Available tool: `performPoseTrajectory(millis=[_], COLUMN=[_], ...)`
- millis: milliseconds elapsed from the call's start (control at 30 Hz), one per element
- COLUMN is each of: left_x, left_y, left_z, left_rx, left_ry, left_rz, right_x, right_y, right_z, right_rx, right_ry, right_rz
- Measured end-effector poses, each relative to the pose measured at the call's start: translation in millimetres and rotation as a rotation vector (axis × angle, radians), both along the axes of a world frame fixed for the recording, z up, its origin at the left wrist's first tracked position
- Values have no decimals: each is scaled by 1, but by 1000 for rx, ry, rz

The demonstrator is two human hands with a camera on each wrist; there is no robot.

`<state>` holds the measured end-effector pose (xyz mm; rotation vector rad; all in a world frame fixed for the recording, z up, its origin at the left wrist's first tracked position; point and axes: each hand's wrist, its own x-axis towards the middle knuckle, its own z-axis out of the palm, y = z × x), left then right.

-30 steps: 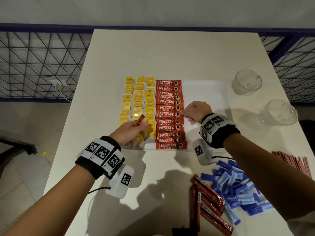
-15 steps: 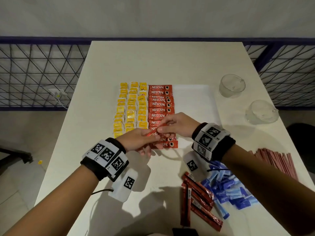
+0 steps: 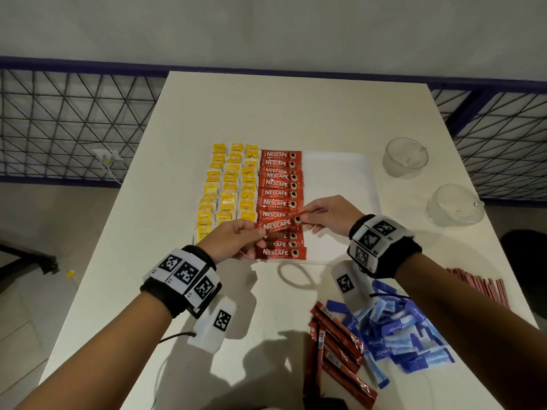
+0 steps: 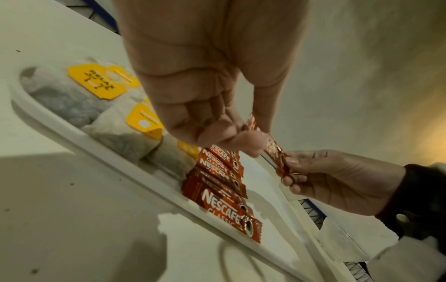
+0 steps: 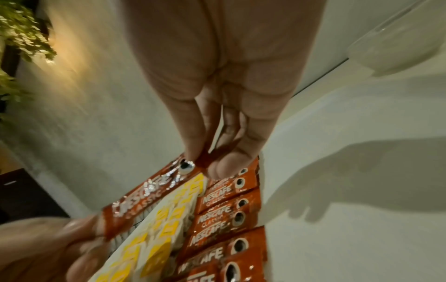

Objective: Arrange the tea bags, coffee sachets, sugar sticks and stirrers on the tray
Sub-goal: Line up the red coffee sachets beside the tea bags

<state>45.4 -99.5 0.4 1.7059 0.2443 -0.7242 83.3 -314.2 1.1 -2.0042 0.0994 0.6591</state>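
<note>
A white tray (image 3: 343, 173) holds three columns of yellow-tagged tea bags (image 3: 228, 184) and a column of red coffee sachets (image 3: 279, 184). Both hands hold one red coffee sachet (image 3: 278, 224) level above the near end of that column. My left hand (image 3: 236, 238) pinches its left end, my right hand (image 3: 321, 216) pinches its right end. The left wrist view shows the sachet (image 4: 275, 152) between both hands above the tray rim (image 4: 101, 148). In the right wrist view the sachet (image 5: 149, 190) hangs over the row of sachets (image 5: 226, 213).
Loose red coffee sachets (image 3: 334, 350) and blue sugar sticks (image 3: 399, 332) lie near the table's front. Reddish stirrers (image 3: 485, 288) lie at the right edge. Two clear glass cups (image 3: 405, 156) (image 3: 454, 205) stand right of the tray, whose right half is bare.
My left hand carried a red sachet rightward to the coffee column. My right hand came to meet it and took hold of its right end; both now hold it flat.
</note>
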Motion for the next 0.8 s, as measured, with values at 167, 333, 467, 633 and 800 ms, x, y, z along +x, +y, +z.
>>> performPoseTrajectory(millis=[167,333,467,633,800], left_x=[-2,-3,-2,-1,1], left_y=[9,16,19,20,20], left_z=[-5,-10,-14,-15,-16], left_rx=[27,46,41,36,52], left_ry=[29,35,42,47,45], left_rz=[73,60,50,46,26], right_x=[19,27,30,30,28], right_y=[-5,6,15,19,22], right_z=[-17,-27,-31,-34,-39], right_rx=[-61,-57,-87,-172,-265], right_ry=[29,106,106,72,17], right_rz=[-165,-207,-214,-220,-201])
